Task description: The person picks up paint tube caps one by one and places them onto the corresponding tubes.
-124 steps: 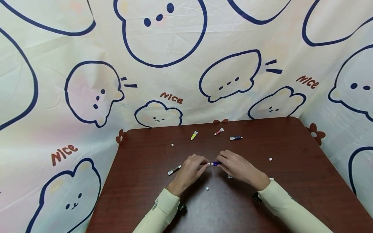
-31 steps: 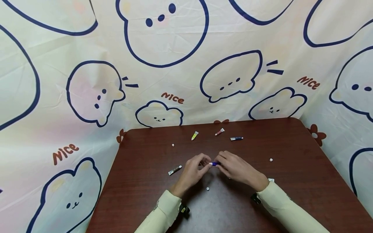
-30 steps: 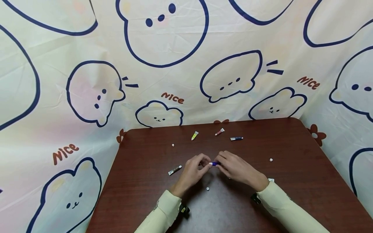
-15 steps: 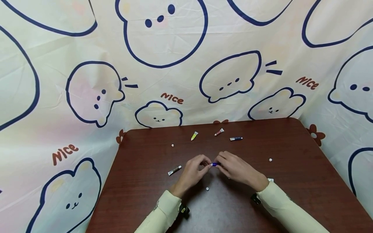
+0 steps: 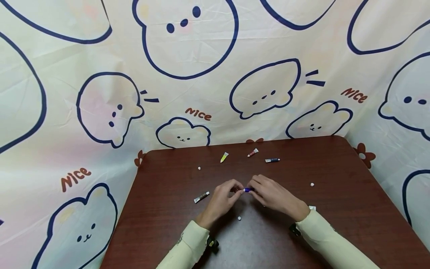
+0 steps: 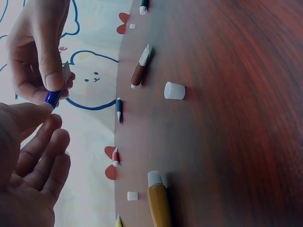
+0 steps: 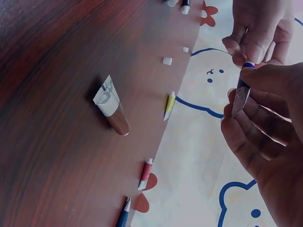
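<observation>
A small blue-purple paint tube (image 5: 248, 189) spans the gap between the two hands, above the table. My right hand (image 5: 270, 189) pinches its body; the silvery flat end shows below the thumb in the right wrist view. The thumb and forefinger of my left hand (image 5: 223, 196) pinch the white cap at the other end, mostly hidden by the fingertips. The left hand's remaining fingers (image 6: 56, 163) are loosely bent. A brown paint tube (image 7: 113, 109) lies on the table near the right hand. To the left hand's left is an ochre-brown tube (image 6: 158, 203) with a white cap.
Yellow (image 5: 224, 157), red (image 5: 253, 152) and dark blue (image 5: 272, 160) tubes lie along the back of the brown table (image 5: 161, 231). Loose white caps rest at left (image 5: 199, 168), at right (image 5: 312, 184) and in front (image 5: 239, 218). Another tube's end (image 5: 312, 208) shows beside the right sleeve.
Several seconds ago the left fingers held the white cap apart from the tube; now cap and tube meet. Over the last second the left fingers shift slightly around it. The right hand barely moves.
</observation>
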Available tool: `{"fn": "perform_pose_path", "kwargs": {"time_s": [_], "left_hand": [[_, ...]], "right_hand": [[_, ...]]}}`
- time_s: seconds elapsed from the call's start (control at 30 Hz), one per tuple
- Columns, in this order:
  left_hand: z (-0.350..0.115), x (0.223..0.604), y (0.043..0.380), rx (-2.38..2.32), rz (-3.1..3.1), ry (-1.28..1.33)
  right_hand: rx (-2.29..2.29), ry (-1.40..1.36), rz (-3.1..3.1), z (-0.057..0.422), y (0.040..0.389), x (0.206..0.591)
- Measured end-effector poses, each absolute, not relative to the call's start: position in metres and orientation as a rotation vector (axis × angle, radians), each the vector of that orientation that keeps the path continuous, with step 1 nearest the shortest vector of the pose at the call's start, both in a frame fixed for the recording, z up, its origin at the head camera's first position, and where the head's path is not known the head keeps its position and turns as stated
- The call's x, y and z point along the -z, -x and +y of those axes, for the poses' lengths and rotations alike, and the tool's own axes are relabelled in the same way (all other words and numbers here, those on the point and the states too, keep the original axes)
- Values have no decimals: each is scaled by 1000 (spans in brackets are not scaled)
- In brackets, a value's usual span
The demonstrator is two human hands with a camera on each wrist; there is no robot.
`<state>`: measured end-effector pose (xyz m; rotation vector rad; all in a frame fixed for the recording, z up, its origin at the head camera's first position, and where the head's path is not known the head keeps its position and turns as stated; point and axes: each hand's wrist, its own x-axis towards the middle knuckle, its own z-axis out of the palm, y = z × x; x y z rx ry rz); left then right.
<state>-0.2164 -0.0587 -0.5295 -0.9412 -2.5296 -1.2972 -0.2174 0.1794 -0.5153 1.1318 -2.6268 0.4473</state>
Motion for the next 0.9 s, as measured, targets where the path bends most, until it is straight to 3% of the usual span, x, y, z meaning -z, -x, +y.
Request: {"fn": "perform_pose_path", "kwargs": {"time_s": [0.9], "left_hand": [[-57,529,216,1314,-2558,872]], "right_hand": [[-444,-1154,-2566,180,217,518]]}}
